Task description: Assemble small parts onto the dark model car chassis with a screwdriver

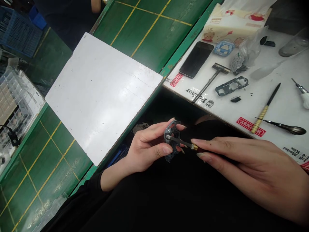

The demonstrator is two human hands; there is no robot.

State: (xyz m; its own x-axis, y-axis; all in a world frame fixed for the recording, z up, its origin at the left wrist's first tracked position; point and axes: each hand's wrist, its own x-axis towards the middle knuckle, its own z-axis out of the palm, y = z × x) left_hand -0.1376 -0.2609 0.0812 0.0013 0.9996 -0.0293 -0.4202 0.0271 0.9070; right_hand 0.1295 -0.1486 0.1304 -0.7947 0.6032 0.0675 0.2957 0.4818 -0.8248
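Note:
A small dark grey plastic frame (172, 129) is gripped between the thumb and fingers of my left hand (149, 146), above my lap. My right hand (251, 167) pinches a thin metal tool (181, 141) by its dark handle, just behind a brass collar. The flat tip of the tool touches the upper part of the frame, near my left thumb. A similar grey frame (231, 86) lies on the white table at the right, with a small dark piece (235, 99) beside it.
On the white table (214, 111) lie a phone (196, 59), a T-shaped metal tool (209, 83), a yellow-handled file (265, 109), a pointed tool (282, 125) and plastic bags. A white board (103, 96) spans the green benches. Part of another person (65, 19) stands beyond it.

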